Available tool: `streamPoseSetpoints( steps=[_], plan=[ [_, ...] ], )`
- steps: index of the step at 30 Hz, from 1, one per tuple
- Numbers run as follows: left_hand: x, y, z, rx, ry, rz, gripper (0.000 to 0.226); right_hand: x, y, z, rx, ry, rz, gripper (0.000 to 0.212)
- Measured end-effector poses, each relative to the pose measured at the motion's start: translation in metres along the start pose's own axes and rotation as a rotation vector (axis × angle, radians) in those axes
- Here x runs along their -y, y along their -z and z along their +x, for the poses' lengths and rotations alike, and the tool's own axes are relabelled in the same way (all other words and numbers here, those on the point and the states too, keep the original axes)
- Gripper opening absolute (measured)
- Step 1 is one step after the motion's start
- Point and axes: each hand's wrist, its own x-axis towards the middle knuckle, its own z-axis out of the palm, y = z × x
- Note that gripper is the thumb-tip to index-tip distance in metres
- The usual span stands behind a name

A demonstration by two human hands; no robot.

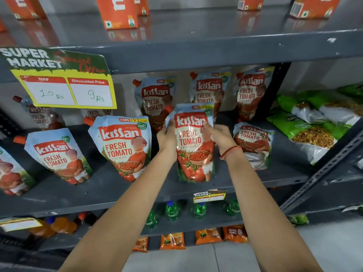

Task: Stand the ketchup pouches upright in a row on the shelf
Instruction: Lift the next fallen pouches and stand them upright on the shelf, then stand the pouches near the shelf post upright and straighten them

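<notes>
A ketchup pouch [193, 146] stands upright near the front edge of the grey shelf [255, 181], and both hands grip it. My left hand [167, 137] clasps its left side and my right hand [220, 135] its right side, near the top. Two more pouches stand to the left at the front, one close by [122, 148] and one further left [59, 156]. Another pouch [252, 142] lies slumped to the right. Three stand at the back of the shelf, among them a middle one [155, 101] and a right one [252, 91].
A yellow price sign [64, 85] hangs from the shelf above at the left. Green snack bags [314, 122] lie on the right beyond a metal upright [273, 89]. Orange cartons [117, 12] stand on the top shelf. Green bottles [171, 211] fill the shelf below.
</notes>
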Motion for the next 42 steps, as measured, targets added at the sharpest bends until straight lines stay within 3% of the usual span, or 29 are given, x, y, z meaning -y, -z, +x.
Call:
streamPoseSetpoints(
  steps=[6, 11, 14, 16, 17, 19, 20, 22, 25, 27, 30, 33, 37, 39, 42],
  plan=[
    [-0.013, -0.001, -0.011, 0.046, -0.362, 0.123, 0.022, 0.018, 0.005, -0.009, -0.051, 0.294, 0.096, 0.006],
    [-0.007, 0.008, -0.009, 0.073, -0.468, 0.235, 0.015, 0.024, 0.008, -0.011, -0.057, 0.342, 0.066, 0.018],
    [-0.007, 0.002, -0.012, 0.051, -0.479, 0.308, 0.031, 0.024, 0.012, -0.013, -0.061, 0.339, 0.114, 0.017],
    [-0.001, -0.004, -0.023, -0.064, -0.483, 0.409, 0.048, 0.023, 0.024, -0.011, -0.15, 0.336, 0.134, 0.019],
    [0.007, -0.004, -0.031, -0.151, -0.481, 0.463, 0.058, 0.021, 0.034, -0.009, -0.238, 0.346, 0.031, 0.024],
    [0.032, -0.006, -0.054, -0.222, -0.544, 0.483, 0.067, 0.012, 0.061, 0.003, -0.441, 0.345, -0.44, 0.041],
    [0.047, -0.006, -0.066, -0.173, -0.588, 0.487, 0.068, 0.006, 0.075, 0.008, -0.526, 0.276, -0.686, 0.047],
    [0.072, -0.009, -0.084, 0.064, -0.657, 0.506, 0.059, -0.006, 0.1, 0.014, -0.626, 0.055, -0.931, 0.057],
    [0.085, -0.024, -0.08, 0.353, -0.685, 0.622, 0.036, -0.018, 0.127, 0.014, -0.615, -0.244, -0.937, 0.072],
    [0.082, -0.039, -0.066, 0.409, -0.65, 0.691, 0.03, -0.026, 0.131, 0.013, -0.529, -0.298, -0.901, 0.078],
    [0.079, -0.066, -0.042, 0.478, -0.577, 0.817, 0.028, -0.038, 0.129, 0.009, -0.445, -0.222, -0.961, 0.082],
    [0.085, -0.091, -0.025, 0.583, -0.383, 0.911, 0.041, -0.047, 0.128, -0.003, -0.355, -0.203, -0.975, 0.085],
    [0.097, -0.115, -0.007, 0.447, -0.117, 0.849, 0.057, -0.057, 0.13, -0.02, -0.23, -0.194, -0.985, 0.087],
    [0.103, -0.122, -0.005, 0.367, 0.044, 0.779, 0.061, -0.057, 0.134, -0.021, -0.233, -0.149, -0.867, 0.079],
    [0.106, -0.13, -0.005, 0.292, 0.247, 0.638, 0.054, -0.052, 0.143, -0.012, -0.412, -0.125, -0.449, 0.046]
  ],
)
